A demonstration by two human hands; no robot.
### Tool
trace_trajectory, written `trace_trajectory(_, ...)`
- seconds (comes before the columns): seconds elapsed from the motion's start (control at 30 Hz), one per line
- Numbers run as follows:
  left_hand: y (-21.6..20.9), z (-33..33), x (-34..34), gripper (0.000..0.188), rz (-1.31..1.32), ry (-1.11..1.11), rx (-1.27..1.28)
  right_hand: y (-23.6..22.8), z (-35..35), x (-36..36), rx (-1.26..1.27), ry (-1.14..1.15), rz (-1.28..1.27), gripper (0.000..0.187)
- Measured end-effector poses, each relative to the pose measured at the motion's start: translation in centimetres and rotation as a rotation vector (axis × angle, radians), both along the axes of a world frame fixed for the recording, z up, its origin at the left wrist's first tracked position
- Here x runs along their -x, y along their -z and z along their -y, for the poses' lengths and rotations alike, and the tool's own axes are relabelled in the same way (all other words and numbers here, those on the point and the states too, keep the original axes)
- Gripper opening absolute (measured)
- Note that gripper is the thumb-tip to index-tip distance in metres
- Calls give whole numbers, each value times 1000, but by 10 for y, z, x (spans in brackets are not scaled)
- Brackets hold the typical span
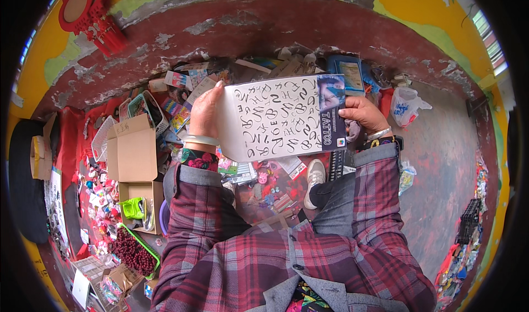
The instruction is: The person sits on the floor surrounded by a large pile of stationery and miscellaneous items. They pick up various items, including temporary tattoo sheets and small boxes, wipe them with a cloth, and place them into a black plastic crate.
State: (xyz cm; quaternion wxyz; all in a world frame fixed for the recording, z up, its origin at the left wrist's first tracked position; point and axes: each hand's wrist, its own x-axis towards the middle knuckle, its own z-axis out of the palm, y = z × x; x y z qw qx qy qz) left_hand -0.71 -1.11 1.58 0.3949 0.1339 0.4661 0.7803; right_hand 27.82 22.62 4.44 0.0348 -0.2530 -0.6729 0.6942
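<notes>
A temporary tattoo sheet [270,116], white with rows of black letter-like shapes and a dark picture band along its right end, is held up in front of me. My left hand [206,112] grips its left edge, the thumb near the top corner. On the right side, my right hand [363,114] pinches the dark band, thumb on the front and the other fingers behind it. Something greyish and bunched [352,131] shows just below the right hand; I cannot make out what it is. Both forearms are in plaid sleeves.
An open cardboard box [132,149] and a green-edged tray of dark red beads [132,251] stand at the left. Small goods and packets litter the floor ahead by my shoe [315,182]. A white plastic bag [408,105] lies at the right; a black crate [468,221] is farther right.
</notes>
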Motion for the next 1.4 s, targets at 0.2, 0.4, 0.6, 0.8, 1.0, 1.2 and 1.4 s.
trace_trajectory(0.2, -18, -2, -10, 33, 93, -75, 39, 9, -4, -2, 10, 8, -41, 12)
trace_trajectory(0.4, 10, 13, 24, 31, 140, -121, -27, 8, -4, -7, 39, 81, -44, 13)
trace_trajectory(0.6, 11, 7, 22, 37, 112, 4, 31, 1, -9, -8, 158, 183, -114, 12)
trace_trajectory(0.8, -1, 5, 13, 40, 82, 150, 22, 20, -25, -13, 165, 340, -163, 12)
trace_trajectory(1.0, 3, 6, 12, 22, 88, 203, -16, 20, -24, -11, 162, 360, -183, 14)
trace_trajectory(1.2, 1, 6, 8, 21, 8, 207, 40, 16, -23, -12, 155, 335, -144, 10)
trace_trajectory(1.4, 3, 3, 4, 23, -98, 134, 108, 16, -21, -11, 169, 337, -181, 12)
